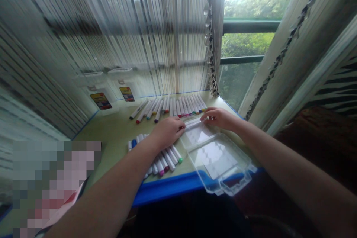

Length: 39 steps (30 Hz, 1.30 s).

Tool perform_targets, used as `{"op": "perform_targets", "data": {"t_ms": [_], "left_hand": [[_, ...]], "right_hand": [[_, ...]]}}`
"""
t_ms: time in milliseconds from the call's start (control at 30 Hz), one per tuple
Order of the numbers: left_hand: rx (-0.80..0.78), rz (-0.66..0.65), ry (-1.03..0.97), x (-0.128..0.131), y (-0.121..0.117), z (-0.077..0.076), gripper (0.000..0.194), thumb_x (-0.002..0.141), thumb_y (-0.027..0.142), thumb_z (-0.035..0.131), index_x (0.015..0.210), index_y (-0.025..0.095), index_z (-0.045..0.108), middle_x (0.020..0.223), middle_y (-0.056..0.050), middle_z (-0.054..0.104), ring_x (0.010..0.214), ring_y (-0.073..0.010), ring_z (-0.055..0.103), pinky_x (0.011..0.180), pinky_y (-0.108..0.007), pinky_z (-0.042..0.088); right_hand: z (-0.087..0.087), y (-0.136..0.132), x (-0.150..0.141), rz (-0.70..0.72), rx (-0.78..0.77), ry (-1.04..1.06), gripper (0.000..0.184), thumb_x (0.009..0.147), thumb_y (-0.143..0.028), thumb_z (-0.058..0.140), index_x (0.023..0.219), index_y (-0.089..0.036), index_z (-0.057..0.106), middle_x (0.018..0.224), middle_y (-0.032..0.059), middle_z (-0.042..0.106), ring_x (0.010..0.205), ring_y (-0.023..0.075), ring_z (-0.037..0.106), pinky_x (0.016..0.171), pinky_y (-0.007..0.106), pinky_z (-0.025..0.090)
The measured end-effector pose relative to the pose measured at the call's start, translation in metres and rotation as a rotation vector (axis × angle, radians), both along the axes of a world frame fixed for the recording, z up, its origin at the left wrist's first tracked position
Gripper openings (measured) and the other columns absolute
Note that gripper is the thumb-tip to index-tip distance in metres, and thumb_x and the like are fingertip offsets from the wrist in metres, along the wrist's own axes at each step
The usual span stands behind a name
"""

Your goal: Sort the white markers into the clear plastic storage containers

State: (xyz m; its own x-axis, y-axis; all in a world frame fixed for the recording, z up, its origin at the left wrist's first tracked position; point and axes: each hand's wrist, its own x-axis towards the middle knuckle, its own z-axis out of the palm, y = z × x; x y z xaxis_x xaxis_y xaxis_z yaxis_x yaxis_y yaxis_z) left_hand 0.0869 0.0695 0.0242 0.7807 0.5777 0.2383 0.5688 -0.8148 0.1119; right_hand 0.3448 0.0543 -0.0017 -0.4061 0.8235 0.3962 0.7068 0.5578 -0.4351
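Note:
A clear plastic case (216, 156) lies open on the table, its handle side overhanging the near edge. At the far end of the case, a white marker (193, 122) lies crosswise between my hands. My left hand (168, 132) has its fingers curled at the marker's left end, by the case's far left corner. My right hand (219, 118) pinches at the other end, with its fingertips partly hidden. Under and beside my left forearm is a group of white markers (164, 161) with coloured caps. Behind my hands, a row of white markers (181, 106) lies side by side.
Two closed clear cases with labels (128, 94) stand at the back left against the string curtain (156, 44). The light green table (111, 130) has a blue rim (170, 189). A blurred-out pinkish item (64, 178) is at the left. A window is at the right.

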Motion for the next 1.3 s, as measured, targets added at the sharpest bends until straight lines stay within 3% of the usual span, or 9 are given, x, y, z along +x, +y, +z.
{"op": "perform_targets", "data": {"t_ms": [200,533,767,933,1133,1300], "left_hand": [[0.019,0.003,0.017,-0.0012,-0.0016,0.0002,0.022,0.085,0.027,0.048,0.090,0.019,0.068,0.091,-0.006,0.063,0.087,-0.0169,0.059,0.078,-0.027,0.046],[0.002,0.002,-0.002,-0.0005,-0.0006,-0.0036,0.026,0.086,0.029,0.047,0.101,0.025,0.068,0.095,-0.005,0.061,0.078,-0.0141,0.058,0.071,-0.025,0.045],[-0.027,-0.020,0.004,0.0007,0.0000,-0.0033,0.026,0.086,0.026,0.048,0.100,0.025,0.069,0.094,-0.004,0.061,0.079,-0.0129,0.058,0.072,-0.023,0.045],[-0.036,-0.033,0.009,0.0011,-0.0006,-0.0021,0.026,0.086,0.025,0.047,0.100,0.024,0.069,0.094,-0.005,0.060,0.081,-0.0135,0.058,0.074,-0.024,0.045],[-0.042,0.030,-0.017,0.0017,-0.0024,-0.0011,0.023,0.084,0.029,0.051,0.095,0.021,0.070,0.093,-0.005,0.061,0.080,-0.0145,0.059,0.074,-0.025,0.045],[-0.032,0.105,-0.014,0.0024,-0.0043,0.0023,0.020,0.081,0.030,0.055,0.083,0.017,0.070,0.086,-0.006,0.063,0.075,-0.0151,0.058,0.071,-0.027,0.044]], "right_hand": [[-0.0008,-0.0001,-0.0001,-0.022,0.019,-0.009,0.015,0.079,-0.027,0.059,0.084,-0.022,0.073,0.081,0.0057,0.065,0.063,0.0134,0.057,0.063,0.026,0.045],[-0.0066,-0.0004,-0.0022,0.006,0.117,-0.035,0.020,0.082,-0.029,0.056,0.081,-0.021,0.074,0.085,0.0083,0.066,0.073,0.0164,0.061,0.069,0.028,0.045],[-0.0010,-0.0056,-0.0053,-0.036,0.181,-0.178,0.018,0.082,-0.021,0.057,0.083,-0.022,0.075,0.077,0.0074,0.065,0.070,0.0163,0.059,0.065,0.026,0.043],[0.0003,-0.0058,-0.0042,0.012,0.238,-0.244,0.021,0.086,-0.022,0.053,0.086,-0.020,0.074,0.074,0.0065,0.066,0.067,0.0147,0.059,0.063,0.024,0.043],[-0.0024,-0.0036,-0.0053,0.065,0.357,-0.257,0.022,0.088,-0.023,0.051,0.083,-0.018,0.073,0.071,0.0070,0.065,0.066,0.0152,0.058,0.063,0.025,0.045],[-0.0046,-0.0029,-0.0063,0.082,0.371,-0.256,0.021,0.088,-0.023,0.051,0.085,-0.018,0.072,0.075,0.0076,0.066,0.070,0.0163,0.058,0.067,0.028,0.047]]}}
